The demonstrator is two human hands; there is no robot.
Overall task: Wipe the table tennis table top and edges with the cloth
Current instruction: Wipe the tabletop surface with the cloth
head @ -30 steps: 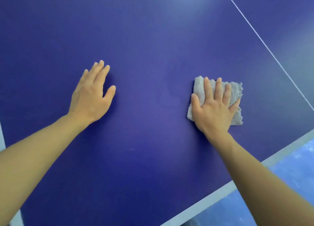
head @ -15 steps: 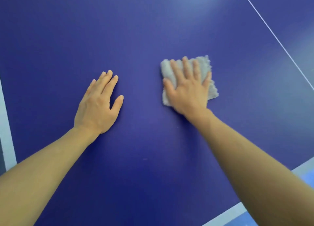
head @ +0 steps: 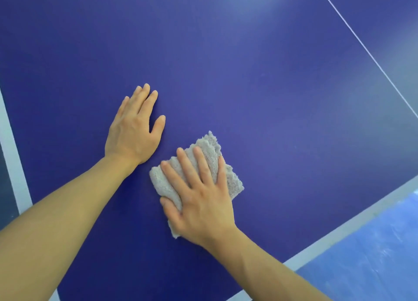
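The dark blue table tennis table top (head: 260, 86) fills most of the view. A folded grey-beige terry cloth (head: 210, 149) lies flat on it near the middle. My right hand (head: 201, 201) presses down on the cloth with fingers spread, covering most of it. My left hand (head: 133, 129) rests flat on the bare table just left of and beyond the cloth, fingers together, holding nothing.
A white border stripe (head: 13, 156) runs along the table's left edge and another one (head: 352, 221) along the near right edge. A thin white centre line (head: 366, 50) crosses the upper right. Light blue floor (head: 373, 260) shows beyond the right edge.
My right hand has slid the cloth leftward and back toward me, ending close beside my left hand. The left hand has stayed planted on the table.
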